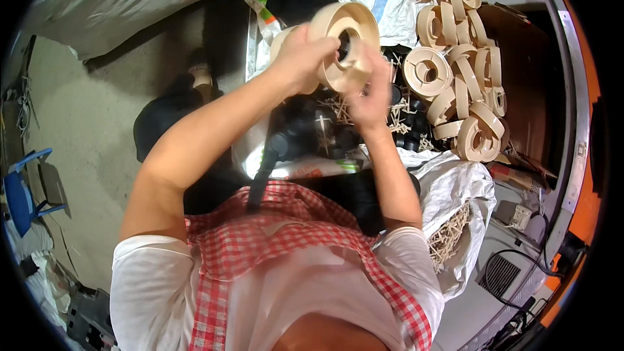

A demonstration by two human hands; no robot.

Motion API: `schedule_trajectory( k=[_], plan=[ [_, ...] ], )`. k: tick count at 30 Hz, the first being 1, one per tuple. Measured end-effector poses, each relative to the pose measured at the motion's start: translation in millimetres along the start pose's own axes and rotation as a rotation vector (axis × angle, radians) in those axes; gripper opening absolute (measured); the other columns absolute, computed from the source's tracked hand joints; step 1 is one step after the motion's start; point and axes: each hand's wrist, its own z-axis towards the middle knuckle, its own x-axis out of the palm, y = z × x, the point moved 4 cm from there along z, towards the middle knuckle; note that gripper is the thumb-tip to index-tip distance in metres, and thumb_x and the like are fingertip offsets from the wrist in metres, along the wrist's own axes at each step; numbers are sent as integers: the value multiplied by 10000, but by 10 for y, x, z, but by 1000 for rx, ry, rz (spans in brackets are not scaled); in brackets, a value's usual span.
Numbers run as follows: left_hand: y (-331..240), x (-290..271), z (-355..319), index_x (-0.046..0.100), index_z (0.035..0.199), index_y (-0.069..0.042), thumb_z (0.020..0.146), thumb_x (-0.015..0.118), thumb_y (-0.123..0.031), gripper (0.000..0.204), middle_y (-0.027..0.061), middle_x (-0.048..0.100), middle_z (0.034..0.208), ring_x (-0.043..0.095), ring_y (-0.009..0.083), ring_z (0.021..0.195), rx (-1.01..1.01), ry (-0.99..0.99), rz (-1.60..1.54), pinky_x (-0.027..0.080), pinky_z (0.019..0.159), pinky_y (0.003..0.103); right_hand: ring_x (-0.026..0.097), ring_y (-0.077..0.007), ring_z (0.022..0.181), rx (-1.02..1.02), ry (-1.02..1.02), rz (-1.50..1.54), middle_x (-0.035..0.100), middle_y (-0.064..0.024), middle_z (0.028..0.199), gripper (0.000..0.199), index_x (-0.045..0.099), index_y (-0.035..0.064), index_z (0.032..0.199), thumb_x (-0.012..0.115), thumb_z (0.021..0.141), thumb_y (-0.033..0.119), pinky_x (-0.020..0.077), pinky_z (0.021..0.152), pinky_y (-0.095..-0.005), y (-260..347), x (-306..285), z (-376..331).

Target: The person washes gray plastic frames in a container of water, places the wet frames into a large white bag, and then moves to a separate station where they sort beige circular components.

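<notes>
Beige ring point(361, 18): raised between both hands, over black pieces point(279, 146)
Left hand point(304, 58): closed on ring's left side, thumb near hub
Right hand point(372, 94): blurred, fingers at right rim; grip cannot be told
Stacked rings point(416, 66): heaped, right
White sack point(469, 185): holding pale sticks point(448, 242)

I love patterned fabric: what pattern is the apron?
Red and white checks; the apron shows best in the head view.

Your right hand point(372, 94) blurs; bright light whitens your sleeve point(151, 286), shadow dims parts of the floor point(91, 156), and fisheye distortion curves straight edges toward black corners.
</notes>
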Motion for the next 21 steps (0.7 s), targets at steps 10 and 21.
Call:
schedule_trajectory(
  k=[10, 21],
  plan=[
    [-100, -128, 157, 476, 1121, -16, 727, 729, -174, 495, 74, 569, 974, 562, 148, 840, 62, -122, 91, 488, 730, 296, 562, -188, 732, 629, 386, 155, 570, -101, 765, 499, 461, -25, 1071, 712, 673, 141, 454, 660, -328, -908, 1403, -1562],
    [190, 151, -181, 486, 1183, -14, 665, 675, -127, 563, 102, 578, 1051, 570, 159, 914, -165, 249, 291, 466, 784, 277, 352, -359, 1214, 410, 131, -56, 328, -230, 1323, 310, 592, 26, 1028, 650, 791, 216, 299, 1001, -402, -472, -15, -696]
  ],
)
